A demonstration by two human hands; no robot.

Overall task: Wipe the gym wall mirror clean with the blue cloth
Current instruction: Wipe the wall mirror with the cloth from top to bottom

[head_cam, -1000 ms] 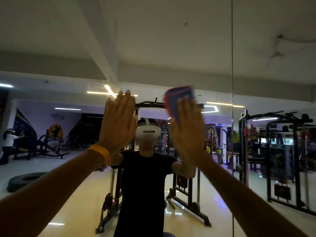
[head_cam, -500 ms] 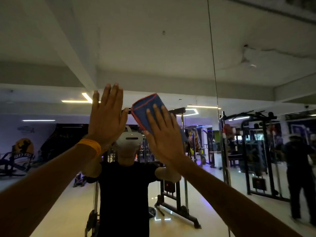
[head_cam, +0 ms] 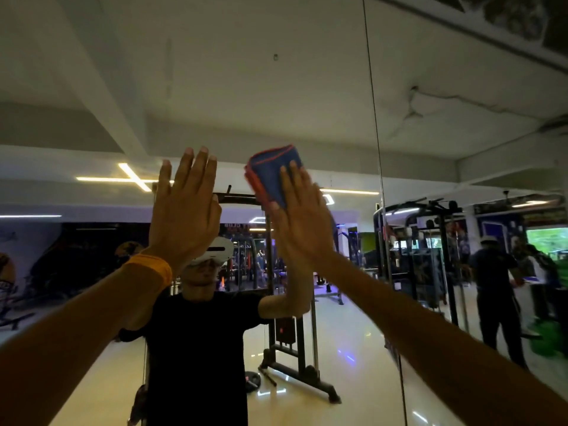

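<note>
**A:** What is the grip doing on the right?

**B:** The right hand lies flat, with its fingers straight and slightly spread and pinching nothing. Palm and fingers press a folded blue cloth with red-orange stitched edging against the glass. The cloth's upper part sticks out above the fingertips.

**A:** And the other one?

**B:** The left hand is raised just to the left, apart from the cloth. Its grip is flat too, with the fingers straight and close together, and it holds nothing. It seems to rest on the glass, though the dim view leaves the contact uncertain. An orange wristband circles that wrist.

**A:** Where is this on the mirror?

**B:** The large gym wall mirror fills the view. The cloth sits up and to the right of the reflected white headset, and left of the thin vertical seam between panels.

**A:** What else does the glass show?

**B:** It shows the wearer's black T-shirt, with a black cable machine behind on a glossy pale floor. Crossed ceiling light strips are at the upper left. In the right panel, a second person in dark clothes stands near more racks.
</note>
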